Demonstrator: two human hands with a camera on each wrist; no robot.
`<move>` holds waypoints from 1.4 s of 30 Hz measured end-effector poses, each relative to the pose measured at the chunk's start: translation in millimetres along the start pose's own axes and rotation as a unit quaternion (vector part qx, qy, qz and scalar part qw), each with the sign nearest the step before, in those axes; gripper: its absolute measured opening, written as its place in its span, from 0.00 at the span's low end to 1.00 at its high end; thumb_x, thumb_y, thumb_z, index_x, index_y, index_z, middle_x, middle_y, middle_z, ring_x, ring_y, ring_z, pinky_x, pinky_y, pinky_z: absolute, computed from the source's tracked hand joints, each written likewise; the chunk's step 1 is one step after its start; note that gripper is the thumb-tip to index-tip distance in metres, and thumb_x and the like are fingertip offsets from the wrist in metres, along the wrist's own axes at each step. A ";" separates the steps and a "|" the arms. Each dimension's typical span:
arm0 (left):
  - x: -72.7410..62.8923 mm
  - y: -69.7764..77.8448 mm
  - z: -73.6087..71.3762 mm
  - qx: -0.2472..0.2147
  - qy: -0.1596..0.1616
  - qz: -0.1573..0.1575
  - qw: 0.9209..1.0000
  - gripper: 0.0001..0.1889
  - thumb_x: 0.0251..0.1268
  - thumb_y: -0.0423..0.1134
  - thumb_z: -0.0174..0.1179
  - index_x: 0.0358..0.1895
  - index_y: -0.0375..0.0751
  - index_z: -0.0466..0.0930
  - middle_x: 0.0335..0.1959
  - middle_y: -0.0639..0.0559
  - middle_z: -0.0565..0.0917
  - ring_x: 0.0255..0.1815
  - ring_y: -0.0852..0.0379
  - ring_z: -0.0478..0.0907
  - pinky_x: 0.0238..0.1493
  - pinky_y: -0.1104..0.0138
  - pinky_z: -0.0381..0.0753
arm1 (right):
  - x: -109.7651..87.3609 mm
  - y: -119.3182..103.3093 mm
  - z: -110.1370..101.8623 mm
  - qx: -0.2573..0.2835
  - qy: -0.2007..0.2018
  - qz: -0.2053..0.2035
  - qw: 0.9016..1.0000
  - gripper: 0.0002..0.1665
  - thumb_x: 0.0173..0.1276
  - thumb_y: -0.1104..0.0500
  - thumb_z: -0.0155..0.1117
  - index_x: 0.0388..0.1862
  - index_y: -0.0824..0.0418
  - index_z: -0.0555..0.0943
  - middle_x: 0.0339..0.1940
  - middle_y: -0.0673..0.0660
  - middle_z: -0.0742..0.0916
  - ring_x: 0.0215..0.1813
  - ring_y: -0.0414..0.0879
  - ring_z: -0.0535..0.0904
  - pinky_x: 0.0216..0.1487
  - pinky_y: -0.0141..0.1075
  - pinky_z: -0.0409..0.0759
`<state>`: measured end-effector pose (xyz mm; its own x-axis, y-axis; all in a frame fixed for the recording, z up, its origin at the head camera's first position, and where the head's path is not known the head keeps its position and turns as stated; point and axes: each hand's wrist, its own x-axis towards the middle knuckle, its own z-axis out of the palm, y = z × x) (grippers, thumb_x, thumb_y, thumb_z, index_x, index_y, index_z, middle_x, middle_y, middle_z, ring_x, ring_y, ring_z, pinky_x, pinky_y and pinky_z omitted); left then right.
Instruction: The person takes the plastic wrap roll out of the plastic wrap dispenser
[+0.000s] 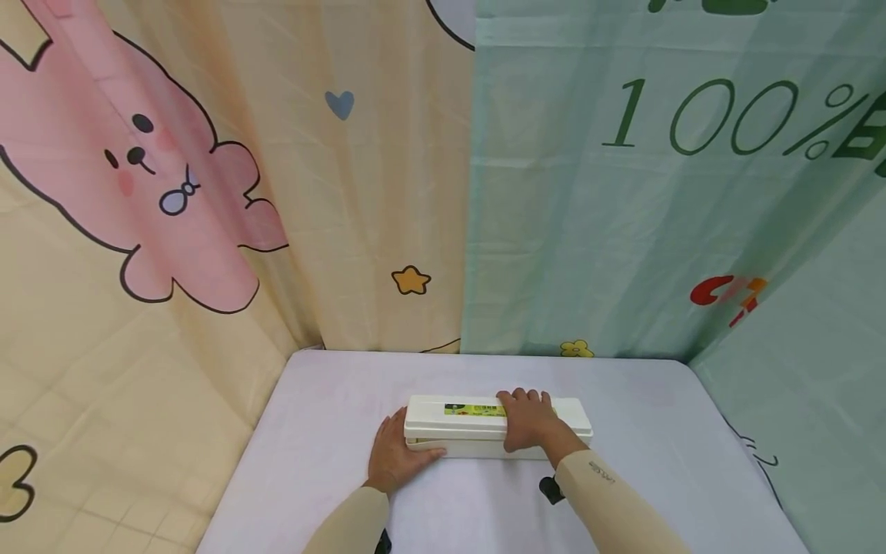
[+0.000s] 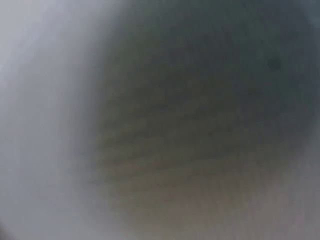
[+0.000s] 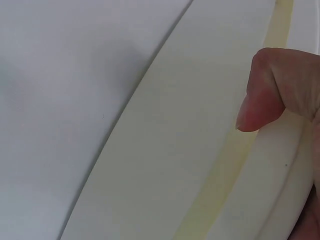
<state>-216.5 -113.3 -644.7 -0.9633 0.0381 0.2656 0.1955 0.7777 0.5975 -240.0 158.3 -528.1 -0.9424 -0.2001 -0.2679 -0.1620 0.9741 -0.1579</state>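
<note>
One white plastic box point(image 1: 474, 447) lies against the left hand point(image 1: 397, 459), fingers straight, and under the right hand point(image 1: 529, 423), fingers curled over its lid point(image 1: 429, 415); probably light, stiff, slippery, best held at the lid's rim

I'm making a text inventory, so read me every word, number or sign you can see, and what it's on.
"100%": on the pale green fabric curtain.
Dark green character beside it: cut off by the frame edge, unreadable.
Yellow-green rectangular label on the white oblong plastic-looking box: print too small to read, partly covered by the right hand.
Dark print on the beige right sleeve: too small to read.
</note>
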 end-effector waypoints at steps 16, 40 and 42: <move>3.5 3.1 -0.5 0.004 -0.016 -0.010 1.000 0.58 0.36 0.75 0.74 0.72 0.45 0.69 0.67 0.47 0.79 0.72 0.46 0.74 0.82 0.46 0.60 | -4.2 6.2 -2.8 -0.002 0.037 -0.022 0.999 0.55 0.44 0.53 0.79 0.74 0.54 0.68 0.64 0.62 0.77 0.68 0.64 0.71 0.78 0.70 0.56; 1.8 1.4 0.1 -0.003 -0.012 -0.009 1.000 0.57 0.35 0.76 0.74 0.72 0.49 0.69 0.67 0.49 0.80 0.70 0.46 0.75 0.80 0.44 0.63 | -7.6 1.1 1.5 -0.037 0.109 -0.032 0.993 0.53 0.48 0.52 0.78 0.75 0.50 0.66 0.68 0.61 0.75 0.71 0.64 0.67 0.80 0.71 0.51; 1.5 1.0 0.1 -0.008 -0.010 -0.007 1.000 0.57 0.35 0.74 0.75 0.71 0.48 0.70 0.66 0.48 0.81 0.70 0.46 0.76 0.80 0.43 0.63 | -7.7 1.5 1.3 -0.029 0.106 -0.030 0.993 0.54 0.47 0.52 0.78 0.75 0.50 0.66 0.68 0.61 0.74 0.72 0.65 0.67 0.80 0.71 0.50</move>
<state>-217.8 -112.4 -643.7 -0.9696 0.0397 0.2415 0.1842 0.7683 0.6131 -232.6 161.2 -527.6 -0.9702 -0.2367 -0.0520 -0.2299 0.9669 -0.1111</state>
